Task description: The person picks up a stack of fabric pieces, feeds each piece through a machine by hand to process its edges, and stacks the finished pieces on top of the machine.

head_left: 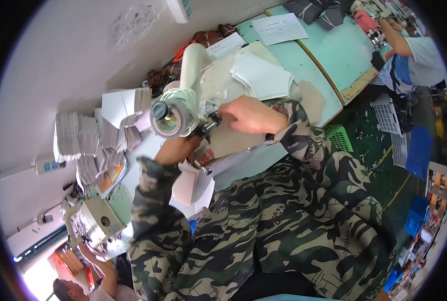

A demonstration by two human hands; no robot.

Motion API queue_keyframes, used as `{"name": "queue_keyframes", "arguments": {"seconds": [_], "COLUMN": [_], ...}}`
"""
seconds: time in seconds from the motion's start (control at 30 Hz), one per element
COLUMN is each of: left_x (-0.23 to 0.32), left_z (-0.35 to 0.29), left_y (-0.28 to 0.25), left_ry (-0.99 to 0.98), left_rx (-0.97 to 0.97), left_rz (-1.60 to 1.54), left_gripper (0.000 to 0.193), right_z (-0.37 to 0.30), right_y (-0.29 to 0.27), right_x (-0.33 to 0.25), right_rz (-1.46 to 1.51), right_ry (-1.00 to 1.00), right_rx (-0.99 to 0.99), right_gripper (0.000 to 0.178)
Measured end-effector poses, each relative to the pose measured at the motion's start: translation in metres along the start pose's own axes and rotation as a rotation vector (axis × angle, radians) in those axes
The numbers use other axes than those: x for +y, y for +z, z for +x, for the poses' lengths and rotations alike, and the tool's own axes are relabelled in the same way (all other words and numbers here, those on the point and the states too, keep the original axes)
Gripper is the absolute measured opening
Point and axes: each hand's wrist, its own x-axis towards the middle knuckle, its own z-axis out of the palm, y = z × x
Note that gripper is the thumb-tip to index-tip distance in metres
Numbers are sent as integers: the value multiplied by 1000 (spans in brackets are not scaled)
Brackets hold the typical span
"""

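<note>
A cream sewing machine (192, 70) stands in front of me, with a coil of pale cord around its head. My right hand (253, 115) is at the right side of the needle area, fingers bent and pressed together by the small metal parts; whatever they grip is hidden. Below the machine head, my left hand (178, 149) lies low beside the machine bed, its fingers mostly out of sight. White curved pieces (185, 186) hang at the bed's near edge, just below my left hand. Farther right of the machine lies a stack of white cut pieces (266, 75).
Tall stacks of pale pieces (78, 134) stand at the left by the wall. Paper sheets (279, 28) lie on the green table (341, 55). A green basket (338, 138) is on the floor at right. Co-workers sit at machines at lower left and upper right.
</note>
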Motion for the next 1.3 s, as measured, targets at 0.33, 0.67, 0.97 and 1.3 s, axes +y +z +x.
{"name": "queue_keyframes", "arguments": {"seconds": [0.33, 0.67, 0.97, 1.3], "left_x": [-118, -65, -57, -23], "left_z": [-77, -46, -47, -19], "left_y": [126, 10, 1, 4], "left_ry": [37, 160, -22, 187], "left_rx": [-87, -117, -81, 57], "left_rz": [573, -98, -144, 107], "left_gripper": [34, 26, 28, 26], "right_z": [-35, -21, -20, 3], "right_y": [-7, 85, 89, 50], "right_x": [-12, -49, -58, -43], "right_rz": [221, 832, 868, -178], "right_ry": [83, 240, 454, -61], "right_rx": [-6, -216, -153, 39], "right_gripper": [32, 19, 17, 50]}}
